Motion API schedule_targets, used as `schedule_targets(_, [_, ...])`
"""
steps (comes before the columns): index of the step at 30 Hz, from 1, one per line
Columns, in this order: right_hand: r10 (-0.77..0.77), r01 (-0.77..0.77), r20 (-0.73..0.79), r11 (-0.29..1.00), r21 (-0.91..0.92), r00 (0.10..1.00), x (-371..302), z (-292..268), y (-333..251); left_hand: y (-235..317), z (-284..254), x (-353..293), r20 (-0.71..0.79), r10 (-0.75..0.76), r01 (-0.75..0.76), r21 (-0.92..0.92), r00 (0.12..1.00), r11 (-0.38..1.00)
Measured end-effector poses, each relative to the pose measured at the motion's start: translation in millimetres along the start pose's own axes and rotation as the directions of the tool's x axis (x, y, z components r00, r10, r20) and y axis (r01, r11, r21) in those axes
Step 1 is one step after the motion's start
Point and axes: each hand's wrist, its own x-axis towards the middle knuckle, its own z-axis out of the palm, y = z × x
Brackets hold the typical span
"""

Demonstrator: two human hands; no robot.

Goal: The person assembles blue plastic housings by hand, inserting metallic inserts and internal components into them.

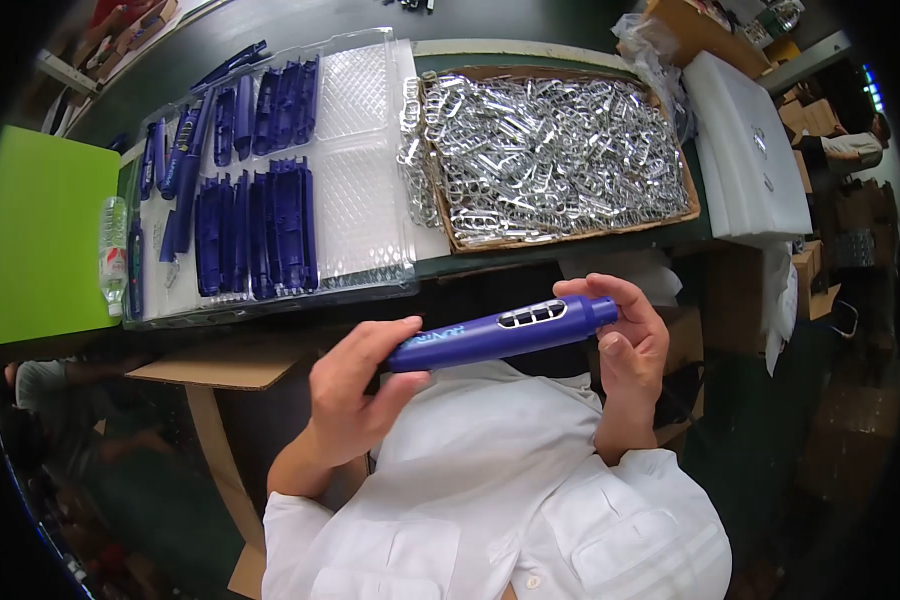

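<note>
A dark blue plastic handle, long and tube-like, is held up in front of my chest, tilted slightly up to the right. A silver-rimmed oval panel with dark slots is set in its upper side. My left hand is closed round the wider left end, thumb below and fingers above. At the narrower collared end, my right hand grips with thumb and fingers. Beyond it, a carton is heaped with small shiny silver frames. Blue half-shells and other blue handle parts lie in a clear plastic tray.
A plastic bottle stands beside a bright green panel on the left. White foam sheets are stacked at right. Below the table edge is an open cardboard box. Another person is in the right background.
</note>
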Motion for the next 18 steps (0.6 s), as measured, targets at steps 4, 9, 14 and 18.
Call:
schedule_targets(4, [0.038, -0.038, 0.039, 0.999, 0.014, 0.999, 24.9, -0.7, 10.0, 9.4, -46.8, 37.6, -0.142, -0.306, 0.292, -0.114, 0.941, 0.950])
schedule_targets(9, [0.050, -0.052, -0.037, 0.997, -0.057, 0.998, 52.7, -2.2, 12.5, -30.1, -85.9, 175.4, -0.208, -0.386, 0.371, -0.105, 0.899, 0.923])
schedule_targets(14, [0.024, -0.031, -0.087, 0.997, -0.077, 0.996, 61.6, -21.6, 8.7, -101.6, -71.2, 292.1, -0.111, -0.469, 0.466, -0.058, 0.876, 0.883])
schedule_targets(18, [0.051, -0.063, -0.138, 0.994, -0.087, 0.989, 59.4, -42.1, 12.3, -165.1, -34.2, 373.8, -0.101, -0.453, 0.457, 0.016, 0.886, 0.890])
